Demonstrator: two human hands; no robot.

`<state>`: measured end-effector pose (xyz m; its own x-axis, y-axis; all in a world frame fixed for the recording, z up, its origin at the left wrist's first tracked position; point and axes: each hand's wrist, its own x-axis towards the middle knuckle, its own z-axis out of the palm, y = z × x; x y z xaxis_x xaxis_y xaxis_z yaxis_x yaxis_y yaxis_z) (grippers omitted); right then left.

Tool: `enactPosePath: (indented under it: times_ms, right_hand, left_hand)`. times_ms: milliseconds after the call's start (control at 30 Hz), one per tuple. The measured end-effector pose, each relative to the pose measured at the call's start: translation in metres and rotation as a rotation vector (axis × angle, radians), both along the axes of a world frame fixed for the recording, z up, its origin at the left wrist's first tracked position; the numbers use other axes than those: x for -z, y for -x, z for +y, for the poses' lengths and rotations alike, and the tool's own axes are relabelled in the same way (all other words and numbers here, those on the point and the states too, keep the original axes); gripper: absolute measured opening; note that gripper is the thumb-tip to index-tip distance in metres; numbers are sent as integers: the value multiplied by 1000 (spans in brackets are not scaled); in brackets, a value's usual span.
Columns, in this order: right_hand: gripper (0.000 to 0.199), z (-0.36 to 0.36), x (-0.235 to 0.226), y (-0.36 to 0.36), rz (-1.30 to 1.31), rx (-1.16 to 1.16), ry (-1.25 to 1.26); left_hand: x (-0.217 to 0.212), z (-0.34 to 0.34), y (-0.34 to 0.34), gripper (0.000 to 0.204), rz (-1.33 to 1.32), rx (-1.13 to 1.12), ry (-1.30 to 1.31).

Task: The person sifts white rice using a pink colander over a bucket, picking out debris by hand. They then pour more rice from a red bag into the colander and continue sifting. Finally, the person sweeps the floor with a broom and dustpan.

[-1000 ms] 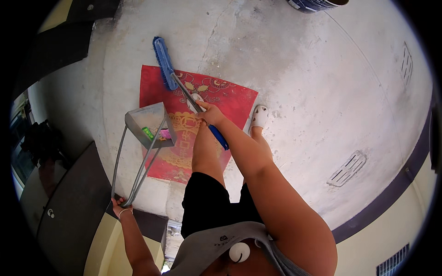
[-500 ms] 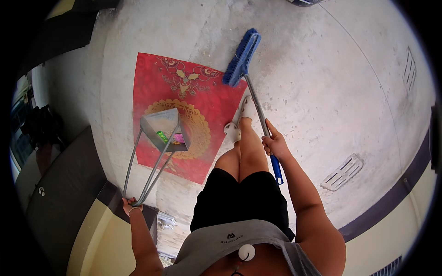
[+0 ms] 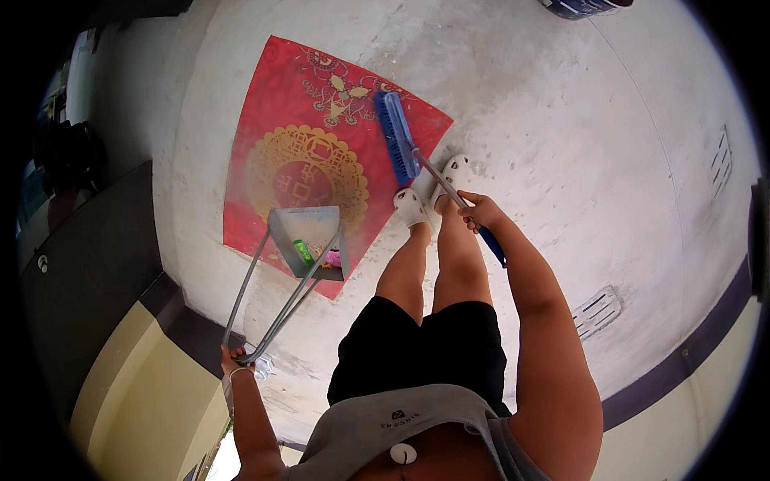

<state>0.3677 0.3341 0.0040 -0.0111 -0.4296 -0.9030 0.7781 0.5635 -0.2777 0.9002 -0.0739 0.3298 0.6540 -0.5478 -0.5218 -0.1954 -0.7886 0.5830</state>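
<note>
My left hand point(image 3: 236, 359) grips the long metal handle of a dustpan point(image 3: 310, 220). The grey pan hangs over or rests on the lower part of a red doormat point(image 3: 245, 180) with gold patterns; I cannot tell if it touches. Inside lie a green wrapper point(image 3: 303, 252), a pink wrapper point(image 3: 334, 257) and some crumbs. My right hand point(image 3: 481, 212) is closed round the pole of a broom point(image 3: 399, 138), whose blue grip end sticks out below the hand. Its blue bristle head is over the mat's right part, just ahead of my feet in white clogs point(image 3: 411, 206).
A dark bucket point(image 3: 584, 8) stands at the far edge. Slotted drain covers point(image 3: 599, 313) are set in the pale concrete floor point(image 3: 561, 144) on the right. To the left is a dark door panel point(image 3: 96, 264), with a cream wall point(image 3: 152, 369) nearer to me.
The broom head has moved nearer and to the left, onto the mat. The dustpan has shifted to the mat's lower edge. My feet have stepped apart.
</note>
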Motion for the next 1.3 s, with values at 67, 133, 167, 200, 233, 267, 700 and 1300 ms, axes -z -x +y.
enactPosePath:
  times_ms: [67, 133, 167, 200, 233, 267, 700, 1300]
  right_hand:
    - [68, 65, -17, 31, 29, 156, -108]
    - [68, 82, -48, 43, 120, 144, -147]
    - [68, 85, -66, 43, 163, 147, -160]
    - [68, 75, -92, 42, 167, 199, -127]
    - [68, 60, -112, 40, 158, 247, -97]
    - [68, 50, -118, 41, 117, 289, -32]
    - [65, 133, -1, 207, -166, 678, 52]
    - [68, 53, 65, 380, -219, 781, 324]
  left_hand:
    - [22, 19, 2, 50, -14, 12, -1]
    - [34, 24, -23, 47, -28, 10, 26]
    - [38, 36, -13, 47, -44, 8, 15]
    - [38, 41, -18, 46, -28, 26, 31]
    - [35, 46, -26, 46, -26, 42, 45]
    - [36, 49, -23, 46, -26, 60, 56]
    - [56, 78, 178, 27, 136, 257, 60]
    - [164, 111, 491, 30, 274, 554, 146]
